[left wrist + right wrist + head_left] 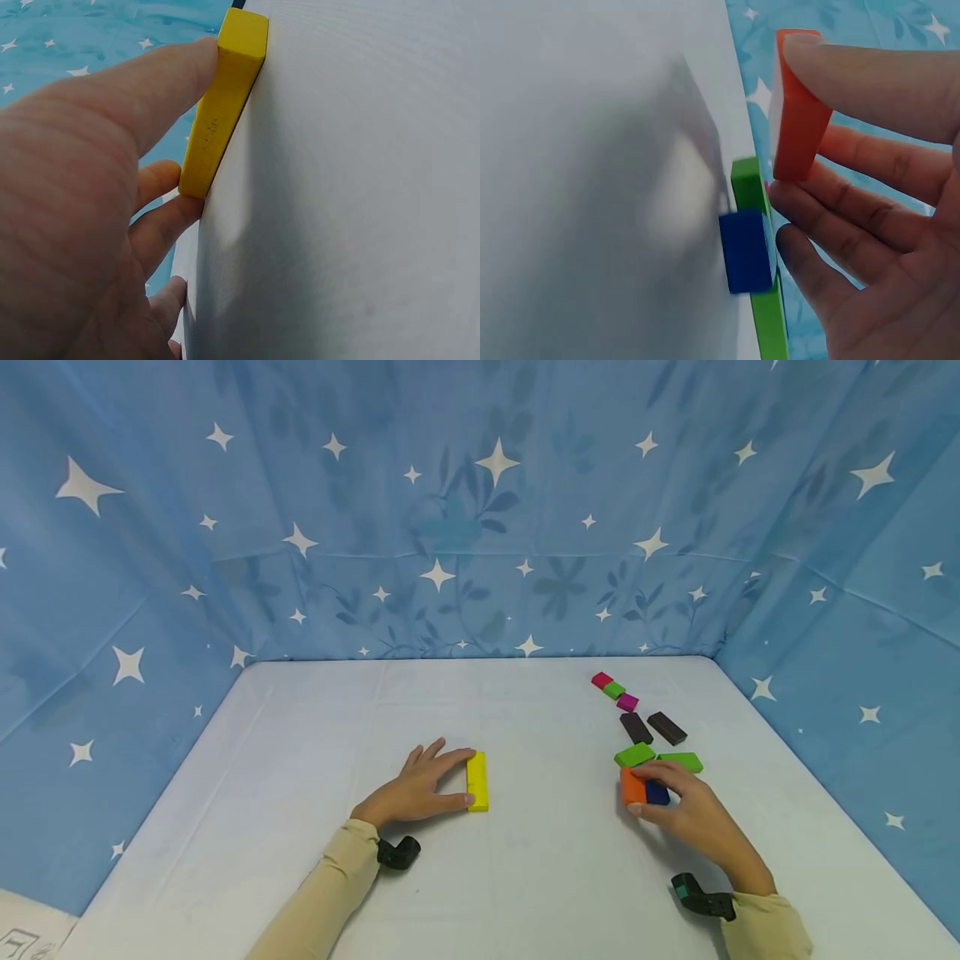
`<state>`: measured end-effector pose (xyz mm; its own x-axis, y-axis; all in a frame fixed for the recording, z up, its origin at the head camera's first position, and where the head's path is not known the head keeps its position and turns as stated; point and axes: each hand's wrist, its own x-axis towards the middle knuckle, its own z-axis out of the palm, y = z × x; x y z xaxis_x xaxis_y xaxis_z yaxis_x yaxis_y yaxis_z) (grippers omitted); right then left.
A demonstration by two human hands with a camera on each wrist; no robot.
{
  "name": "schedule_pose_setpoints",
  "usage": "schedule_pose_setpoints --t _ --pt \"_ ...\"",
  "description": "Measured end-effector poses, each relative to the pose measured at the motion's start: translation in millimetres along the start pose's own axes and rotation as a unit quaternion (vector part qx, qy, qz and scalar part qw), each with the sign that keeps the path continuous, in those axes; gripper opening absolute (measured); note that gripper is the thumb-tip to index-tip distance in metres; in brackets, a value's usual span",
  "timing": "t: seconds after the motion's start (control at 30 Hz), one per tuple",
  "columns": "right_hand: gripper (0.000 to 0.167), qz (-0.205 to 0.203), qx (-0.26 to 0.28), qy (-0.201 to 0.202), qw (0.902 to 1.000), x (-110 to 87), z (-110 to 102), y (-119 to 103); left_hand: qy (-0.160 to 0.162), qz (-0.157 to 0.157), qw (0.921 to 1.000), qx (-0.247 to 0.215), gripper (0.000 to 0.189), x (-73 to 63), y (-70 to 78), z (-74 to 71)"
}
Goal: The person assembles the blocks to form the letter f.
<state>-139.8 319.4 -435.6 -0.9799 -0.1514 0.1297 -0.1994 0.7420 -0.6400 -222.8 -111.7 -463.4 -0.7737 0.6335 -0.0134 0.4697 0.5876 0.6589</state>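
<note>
A long yellow block lies on the white table near its middle. My left hand pinches it lengthwise, the thumb at the near end and fingertips at the far end, with the other fingers spread. On the right side, my right hand grips an orange block between thumb and fingers. In the right wrist view the orange block is held above the tabletop. A dark blue block sits beneath that hand, partly hidden in the head view. Just behind it are two green blocks.
Two dark brown blocks lie beyond the green ones. Farther back, a small red block, a small green block and a magenta block form a slanting row. A blue star-patterned curtain hangs around the table's back and sides.
</note>
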Motion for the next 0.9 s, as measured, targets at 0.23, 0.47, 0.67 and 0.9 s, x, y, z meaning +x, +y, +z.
schedule_pose_setpoints --t 0.23,0.47,0.67,0.9 --pt "0.049 -0.032 -0.001 0.001 0.9995 2.8 11 -11 -0.003 0.0 1.0 0.005 0.076 -0.9 -0.2 -0.4" --pt "0.048 -0.074 0.006 -0.009 0.9972 6.7 27 -24 -0.004 -0.006 0.9999 0.008 0.076 -3.3 1.1 -1.8" --pt "0.049 -0.078 0.014 -0.028 0.9965 9.9 40 -36 -0.004 -0.006 0.9999 0.014 0.074 -4.1 1.4 -3.6" --pt "0.049 -0.116 -0.01 -0.046 0.9922 12.5 51 -51 -0.008 -0.003 0.9998 0.016 0.073 -1.0 1.3 -2.0"
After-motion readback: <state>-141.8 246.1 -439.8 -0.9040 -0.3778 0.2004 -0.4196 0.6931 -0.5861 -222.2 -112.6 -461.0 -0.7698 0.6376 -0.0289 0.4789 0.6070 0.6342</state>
